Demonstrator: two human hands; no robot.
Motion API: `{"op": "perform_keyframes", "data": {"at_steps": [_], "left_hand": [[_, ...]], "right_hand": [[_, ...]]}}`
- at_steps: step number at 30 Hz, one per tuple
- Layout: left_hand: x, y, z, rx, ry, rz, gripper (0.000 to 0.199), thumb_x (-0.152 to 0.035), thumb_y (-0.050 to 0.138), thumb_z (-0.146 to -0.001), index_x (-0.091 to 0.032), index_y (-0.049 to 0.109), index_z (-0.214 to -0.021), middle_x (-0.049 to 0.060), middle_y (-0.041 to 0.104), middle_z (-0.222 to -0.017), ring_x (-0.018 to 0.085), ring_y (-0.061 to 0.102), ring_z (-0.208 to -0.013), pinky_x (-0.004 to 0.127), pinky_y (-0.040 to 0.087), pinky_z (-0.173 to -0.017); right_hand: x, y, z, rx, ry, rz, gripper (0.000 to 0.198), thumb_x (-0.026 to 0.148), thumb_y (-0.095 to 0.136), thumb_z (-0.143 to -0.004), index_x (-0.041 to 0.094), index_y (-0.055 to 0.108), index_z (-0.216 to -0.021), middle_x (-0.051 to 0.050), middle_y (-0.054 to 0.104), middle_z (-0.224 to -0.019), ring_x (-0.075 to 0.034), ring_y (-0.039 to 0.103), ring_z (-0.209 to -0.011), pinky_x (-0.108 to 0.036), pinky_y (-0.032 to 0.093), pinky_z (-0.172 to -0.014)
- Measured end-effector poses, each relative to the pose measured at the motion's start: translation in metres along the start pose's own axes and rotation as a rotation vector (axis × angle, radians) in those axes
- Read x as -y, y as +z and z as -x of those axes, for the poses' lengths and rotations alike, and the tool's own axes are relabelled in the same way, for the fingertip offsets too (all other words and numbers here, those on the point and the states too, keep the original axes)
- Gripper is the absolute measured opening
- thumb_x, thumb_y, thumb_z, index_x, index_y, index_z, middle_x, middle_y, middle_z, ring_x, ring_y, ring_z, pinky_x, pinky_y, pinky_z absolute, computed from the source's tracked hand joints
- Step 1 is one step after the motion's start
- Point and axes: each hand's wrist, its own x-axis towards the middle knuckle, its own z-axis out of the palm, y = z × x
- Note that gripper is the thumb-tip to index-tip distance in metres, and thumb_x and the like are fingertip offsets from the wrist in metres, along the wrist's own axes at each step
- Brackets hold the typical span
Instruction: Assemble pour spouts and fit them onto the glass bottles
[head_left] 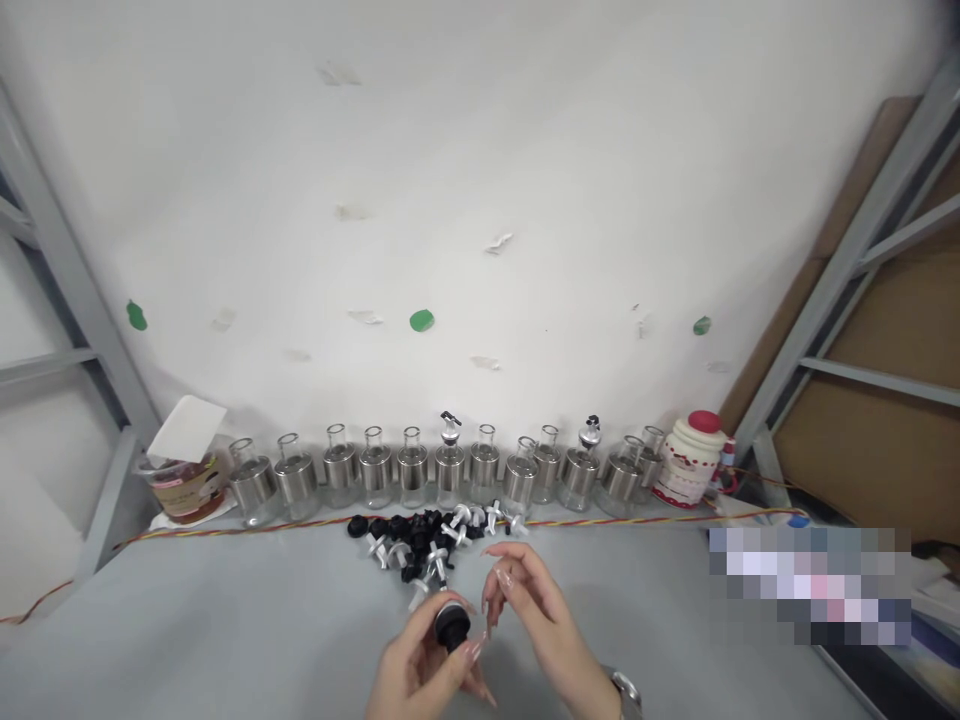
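Note:
My left hand (424, 660) is closed around a pourer stopper (452, 625) with a black ribbed end and a silver collar. Just to the right, my right hand (536, 620) has its fingers bent and apart, with nothing visible in them; its fingertips are close to the stopper. Beyond both hands lies a loose pile of black and silver-white pourer parts (420, 540). Behind the pile stands a row of glass bottles with metal sleeves (413, 468). Two of them carry silver and black pourers (450, 428) in their necks.
A lidded plastic tub (184, 488) stands at the left end of the row, a cream jar with a red top (688, 460) at the right. A twisted red-yellow wire (300, 525) crosses the grey table (210, 620). Metal frame posts (75, 240) flank the white wall.

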Motion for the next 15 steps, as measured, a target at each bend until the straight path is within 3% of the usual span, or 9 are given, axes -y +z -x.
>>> {"op": "perform_keyframes", "data": {"at_steps": [8, 15], "left_hand": [[0.010, -0.006, -0.006, 0.019, 0.003, -0.046, 0.042, -0.049, 0.058, -0.068, -0.021, 0.051, -0.099, -0.003, 0.053, -0.054, 0.014, 0.053, -0.046, 0.027, 0.046, -0.048], [0.012, -0.009, -0.004, 0.016, -0.053, -0.236, 0.040, -0.054, 0.047, -0.073, -0.021, 0.050, -0.095, -0.008, 0.041, -0.044, 0.007, 0.038, -0.033, 0.017, 0.030, -0.034]], "right_hand": [[-0.004, 0.004, 0.001, -0.083, 0.039, 0.070, 0.024, 0.041, 0.033, -0.088, 0.020, 0.040, -0.078, 0.003, 0.048, -0.061, -0.012, 0.048, -0.055, -0.026, 0.040, -0.057], [-0.001, 0.009, 0.010, 0.234, 0.056, 0.361, 0.036, 0.047, 0.030, -0.087, 0.019, 0.039, -0.066, 0.003, 0.039, -0.059, -0.010, 0.038, -0.056, -0.022, 0.033, -0.053]]}}
